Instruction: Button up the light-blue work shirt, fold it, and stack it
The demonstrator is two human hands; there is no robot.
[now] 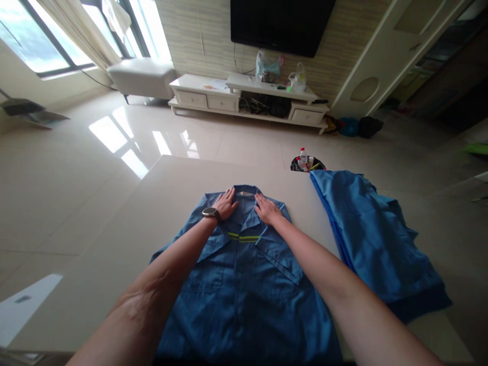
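Blue shirt (244, 274) spread flat on tabletop (152, 213), collar away from person. Left hand (225, 203) and right hand (267, 209) open, palms pressing collar. Second blue garment (377, 239) heaped right.

Single head view, looking forward and down over table (114, 244), close, wide angle

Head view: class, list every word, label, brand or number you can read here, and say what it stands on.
None can be read.
Neck label of the blue shirt: too small, blurred.
Watch face by the left hand: too small.
Bottle label: blurred.
Bags on the TV stand: nothing legible.
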